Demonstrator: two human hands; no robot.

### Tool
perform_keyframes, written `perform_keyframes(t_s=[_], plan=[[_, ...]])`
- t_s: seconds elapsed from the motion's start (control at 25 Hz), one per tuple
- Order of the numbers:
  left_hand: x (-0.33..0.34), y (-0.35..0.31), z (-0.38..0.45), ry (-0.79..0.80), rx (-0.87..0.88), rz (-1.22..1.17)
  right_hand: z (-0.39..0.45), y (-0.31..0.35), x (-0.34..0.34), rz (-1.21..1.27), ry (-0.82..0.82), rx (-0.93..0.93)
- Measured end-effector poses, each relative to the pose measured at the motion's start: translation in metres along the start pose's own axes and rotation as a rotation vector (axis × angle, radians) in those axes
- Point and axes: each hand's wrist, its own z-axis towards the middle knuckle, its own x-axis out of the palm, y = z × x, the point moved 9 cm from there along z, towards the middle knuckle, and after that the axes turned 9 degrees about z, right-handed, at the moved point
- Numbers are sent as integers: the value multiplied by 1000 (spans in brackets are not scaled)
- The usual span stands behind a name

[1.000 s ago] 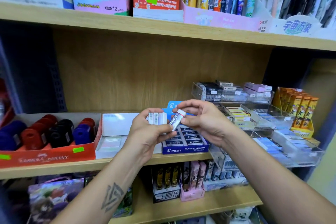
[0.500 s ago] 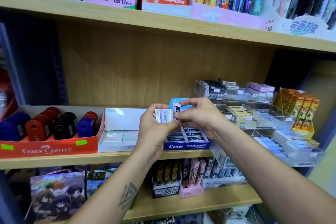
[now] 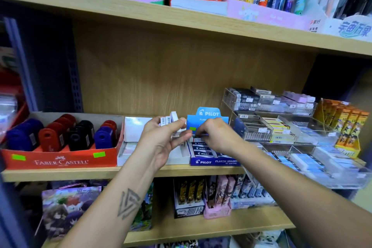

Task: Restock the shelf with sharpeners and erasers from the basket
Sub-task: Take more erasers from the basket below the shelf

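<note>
Beneath your right grip (image 3: 209,133), pinching one eraser, sits the Pilot box (image 3: 213,161); left grip (image 3: 161,139) holds spare erasers (image 3: 168,120) for feeding.

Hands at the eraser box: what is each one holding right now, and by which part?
The left hand grips a small stack of erasers by their lower ends. The right hand reaches into the blue box; whether its fingertips pinch anything cannot be told.

Open gap above Pilot eraser box (image 3: 213,161), acrylic trays (image 3: 261,125) crowding its right
</note>
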Motion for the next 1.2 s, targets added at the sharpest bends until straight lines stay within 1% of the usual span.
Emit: perform_keyframes(t_s=[0.16,0.24,0.36,0.44,0.52,0.56,0.6,0.64,0.68,0.72,0.76,0.84,1.0,1.08,1.2], plan=[[-8,-2,1,-6,4,33,-1,-7,0,-82,-102,69],[-10,-1,2,-1,-5,20,-1,-12,2,-46,-115,117],[-3,4,1,40,-52,-21,2,-13,0,-46,-168,181],[0,10,1,73,-107,-64,4,-13,3,-68,-166,212],[2,13,0,117,-132,-55,3,-11,0,-51,-161,221],[4,14,-1,142,-127,-34,1,-10,-7,38,-184,216],[6,14,-3,163,-114,-9,-3,-11,-15,233,-208,217],[8,15,-4,173,-95,20,-9,-11,-20,535,-195,231],[9,15,-4,174,-74,52,-16,-5,-19,864,-133,240],[11,15,-5,175,-50,83,-23,3,-17,1110,-59,248],[14,15,-6,181,-27,109,-28,8,-16,1217,-3,244],[20,16,-8,203,8,146,-34,8,-15,1246,18,247],[26,18,-13,247,-47,90,-40,-11,-20,1366,-111,305],[24,18,-12,247,-84,65,-42,-16,-22,1374,-154,275],[22,20,-10,235,-125,26,-45,-15,-24,1352,-162,229]])
